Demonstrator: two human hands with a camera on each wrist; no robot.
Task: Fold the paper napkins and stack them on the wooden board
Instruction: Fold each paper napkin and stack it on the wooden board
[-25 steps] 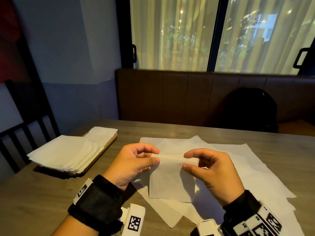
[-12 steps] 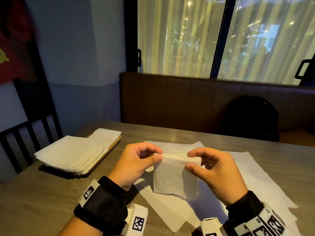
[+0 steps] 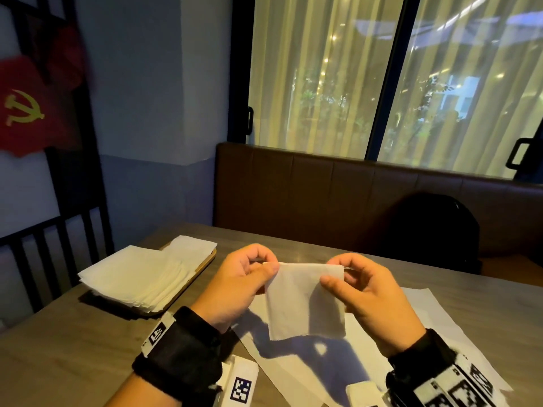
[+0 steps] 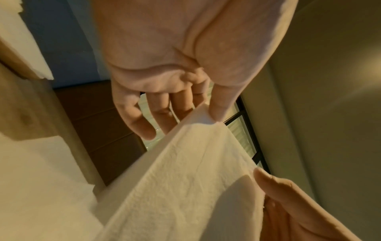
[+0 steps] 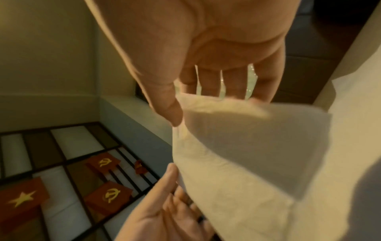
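Wooden board (image 3: 209, 261) far left on the table (image 3: 58, 356), carrying a stack of folded napkins (image 3: 138, 279). Left hand (image 3: 235, 286) pinches the top left corner of a folded napkin (image 3: 305, 301) held in the air; right hand (image 3: 370, 301) pinches the top right. Unfolded sheets (image 3: 440, 321) lie beneath. Folding looks finished; next, carry it leftward onto the stack, edges squared.

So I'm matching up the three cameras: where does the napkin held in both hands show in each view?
Head: the held napkin hangs low centre between left hand and right hand.
Left wrist: lower centre, below the left thumb.
Right wrist: centre right.
Shared landmark: the brown bench back.
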